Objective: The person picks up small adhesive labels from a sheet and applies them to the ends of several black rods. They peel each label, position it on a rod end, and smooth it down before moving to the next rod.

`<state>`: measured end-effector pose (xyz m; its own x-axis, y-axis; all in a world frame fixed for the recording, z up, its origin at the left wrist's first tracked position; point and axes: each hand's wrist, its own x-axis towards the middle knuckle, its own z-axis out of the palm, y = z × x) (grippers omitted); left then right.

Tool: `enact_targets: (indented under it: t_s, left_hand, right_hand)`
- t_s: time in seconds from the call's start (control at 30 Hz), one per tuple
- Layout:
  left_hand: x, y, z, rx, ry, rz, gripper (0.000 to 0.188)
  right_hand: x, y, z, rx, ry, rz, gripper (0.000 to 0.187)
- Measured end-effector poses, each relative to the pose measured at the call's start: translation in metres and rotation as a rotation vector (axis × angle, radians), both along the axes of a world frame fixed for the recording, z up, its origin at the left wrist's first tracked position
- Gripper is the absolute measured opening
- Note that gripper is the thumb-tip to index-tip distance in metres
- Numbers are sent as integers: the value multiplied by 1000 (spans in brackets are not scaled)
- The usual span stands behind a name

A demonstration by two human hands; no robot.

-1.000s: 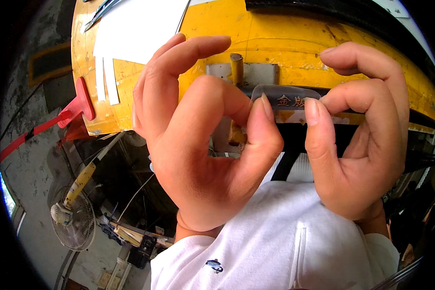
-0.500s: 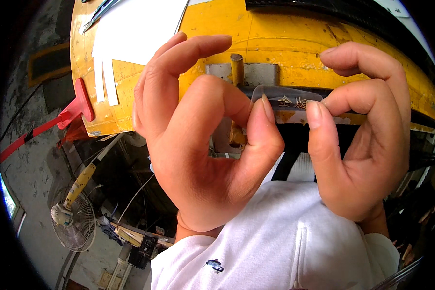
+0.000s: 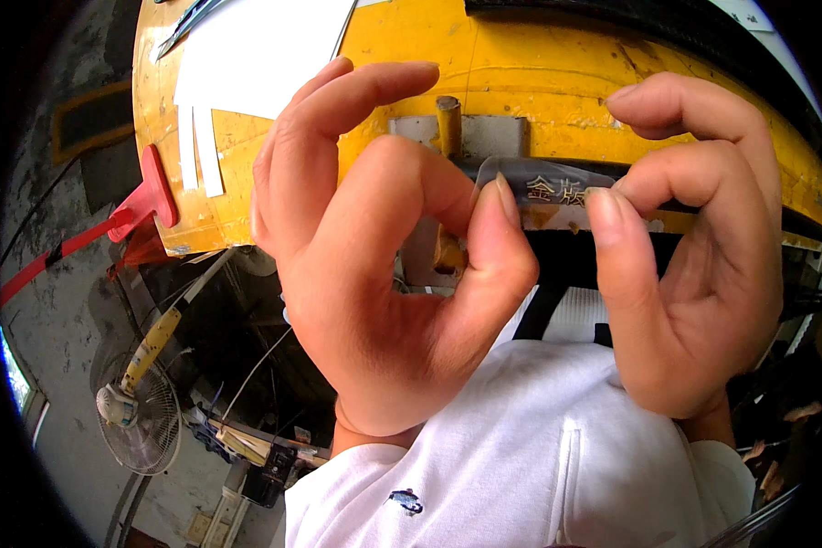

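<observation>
Between my two hands is a small strip of clear film [image 3: 550, 172] with gold lettering on it. My left hand [image 3: 365, 265] pinches its left end between thumb and index finger, the other fingers curled loosely above. At the right end, the thumb and index finger of my right hand [image 3: 694, 247] are closed on the film, partly covering the lettering. The strip is stretched level above the front edge of a yellow table [image 3: 557, 78]. Behind it runs a dark bar along that edge.
A grey metal plate [image 3: 502, 137] with a rusty post [image 3: 447, 126] is at the table edge. White paper sheets [image 3: 247, 64] and a bladed tool [image 3: 187, 27] lie at the far left. A long black piece [image 3: 612, 20] lies at the back. A fan [image 3: 140, 411] stands at lower left.
My right hand has shifted slightly to the right along with its thumb, uncovering a little more of the lettering. My left hand has barely moved and keeps its pinch.
</observation>
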<state>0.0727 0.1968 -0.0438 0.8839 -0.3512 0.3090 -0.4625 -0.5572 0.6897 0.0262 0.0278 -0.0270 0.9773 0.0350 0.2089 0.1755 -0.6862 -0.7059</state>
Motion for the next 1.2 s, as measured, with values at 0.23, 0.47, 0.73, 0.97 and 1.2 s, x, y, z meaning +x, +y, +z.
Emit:
enact_targets:
  t_s: [0.23, 0.47, 0.73, 0.97, 1.2]
  left_hand:
    - [1, 1, -3, -23, -16, -12, 22]
    - [0, 0, -2, -16, -15, 0, 22]
    - [0, 0, -2, -25, 3, -3, 21]
    - [-2, -3, -10, -119, -36, 21, 21]
    - [-1, 1, -8, -123, -22, -14, 21]
  right_hand:
    - [6, 15, 11, -106, 73, -31, 12]
    - [-1, 5, -3, -51, -24, -39, 11]
    - [0, 5, -4, -66, -35, -26, 12]
    - [1, 4, -6, -49, -51, -23, 13]
    - [1, 4, -5, -45, -50, -18, 14]
